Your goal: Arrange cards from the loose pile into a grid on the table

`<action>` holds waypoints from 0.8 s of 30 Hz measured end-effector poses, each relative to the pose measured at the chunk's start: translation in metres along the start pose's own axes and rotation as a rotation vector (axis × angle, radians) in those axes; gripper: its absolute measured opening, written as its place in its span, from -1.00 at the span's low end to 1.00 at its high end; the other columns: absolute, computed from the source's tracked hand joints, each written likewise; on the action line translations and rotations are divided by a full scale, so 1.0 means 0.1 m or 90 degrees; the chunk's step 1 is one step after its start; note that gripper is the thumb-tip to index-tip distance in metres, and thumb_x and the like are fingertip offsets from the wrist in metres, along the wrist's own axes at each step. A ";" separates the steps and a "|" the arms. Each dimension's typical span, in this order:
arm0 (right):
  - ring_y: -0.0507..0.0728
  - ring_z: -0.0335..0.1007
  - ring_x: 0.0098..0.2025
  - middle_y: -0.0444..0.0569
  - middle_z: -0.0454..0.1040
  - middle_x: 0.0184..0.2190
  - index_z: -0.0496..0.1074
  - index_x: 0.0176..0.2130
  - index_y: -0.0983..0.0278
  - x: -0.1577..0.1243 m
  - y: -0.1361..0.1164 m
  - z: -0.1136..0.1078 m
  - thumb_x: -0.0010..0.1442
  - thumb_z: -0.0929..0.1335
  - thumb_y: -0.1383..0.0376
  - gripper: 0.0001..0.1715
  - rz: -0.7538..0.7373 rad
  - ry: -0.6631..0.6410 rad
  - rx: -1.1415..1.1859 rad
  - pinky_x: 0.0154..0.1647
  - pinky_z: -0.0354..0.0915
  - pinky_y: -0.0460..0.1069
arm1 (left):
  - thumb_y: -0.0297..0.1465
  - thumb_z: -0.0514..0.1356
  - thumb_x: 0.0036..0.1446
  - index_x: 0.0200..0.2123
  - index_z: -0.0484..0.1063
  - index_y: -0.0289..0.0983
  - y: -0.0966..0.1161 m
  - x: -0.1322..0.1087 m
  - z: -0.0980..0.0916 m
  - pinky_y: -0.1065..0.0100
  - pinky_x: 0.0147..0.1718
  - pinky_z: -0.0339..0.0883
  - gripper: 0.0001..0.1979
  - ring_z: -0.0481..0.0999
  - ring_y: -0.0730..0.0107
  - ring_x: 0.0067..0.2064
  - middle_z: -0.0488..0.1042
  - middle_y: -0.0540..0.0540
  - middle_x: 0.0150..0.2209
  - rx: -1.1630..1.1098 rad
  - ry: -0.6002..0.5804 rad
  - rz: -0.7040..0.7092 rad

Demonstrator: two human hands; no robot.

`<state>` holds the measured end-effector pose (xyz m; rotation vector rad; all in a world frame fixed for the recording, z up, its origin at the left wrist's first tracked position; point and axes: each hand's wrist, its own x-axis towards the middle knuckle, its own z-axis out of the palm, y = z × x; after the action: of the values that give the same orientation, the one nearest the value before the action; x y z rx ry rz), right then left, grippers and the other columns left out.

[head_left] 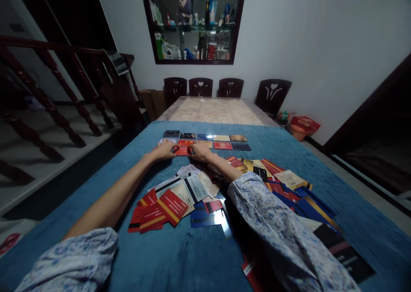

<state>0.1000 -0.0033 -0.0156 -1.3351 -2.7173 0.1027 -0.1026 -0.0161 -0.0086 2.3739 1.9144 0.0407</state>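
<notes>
My left hand (165, 150) and my right hand (199, 151) are at opposite ends of a red card (183, 151), their fingers closed on its edges. The card lies on the blue cloth, just below another red card (186, 142). Beyond are two rows of cards, among them a dark card (171, 134), a gold card (238, 138), a red card (222, 145) and a dark blue card (241, 147). Nearer to me, red cards (173, 206), a silver card (195, 188) and blue cards (205, 217) overlap in a loose pile.
More cards (290, 180) spread at the right, partly under my right sleeve. The blue cloth (150, 257) covers the near table; the bare stone-patterned top (212, 110) shows beyond. Dark chairs (201, 87) stand at the far end, and a wooden railing (58, 69) runs at the left.
</notes>
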 end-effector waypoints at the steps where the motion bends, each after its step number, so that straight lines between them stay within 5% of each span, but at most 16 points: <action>1: 0.28 0.41 0.07 0.20 0.53 0.01 0.57 -0.02 0.24 0.00 0.00 0.00 0.26 0.36 0.16 -0.64 -0.001 -0.001 -0.005 0.01 0.27 0.01 | -0.42 0.20 -0.05 0.01 0.52 -0.17 0.01 -0.01 0.00 -0.09 0.03 0.24 -0.52 0.25 -0.20 0.17 0.50 -0.21 0.02 -0.001 0.005 -0.001; 15: 0.25 0.42 0.05 0.14 0.57 -0.04 0.57 -0.03 0.25 0.00 0.05 -0.06 0.27 0.36 0.21 -0.68 -0.085 -0.029 -0.065 0.08 0.22 0.02 | -0.47 0.13 0.03 -0.03 0.53 -0.21 0.16 -0.08 0.00 -0.09 0.03 0.19 -0.59 0.22 -0.18 0.17 0.50 -0.28 -0.01 0.046 0.003 -0.015; 24: 0.29 0.35 0.11 0.09 0.50 0.10 0.49 0.13 0.19 -0.17 0.27 -0.11 0.27 0.36 0.21 -0.55 -0.068 0.023 -0.044 0.03 0.26 0.06 | -0.53 0.12 -0.03 -0.04 0.54 -0.22 0.16 -0.12 0.03 -0.13 0.02 0.19 -0.55 0.20 -0.19 0.18 0.44 -0.31 0.04 0.050 0.027 0.003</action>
<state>0.1326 0.0003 -0.0089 -1.1941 -2.7790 -0.0252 -0.0897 -0.0317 -0.0100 2.4464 1.9646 0.0174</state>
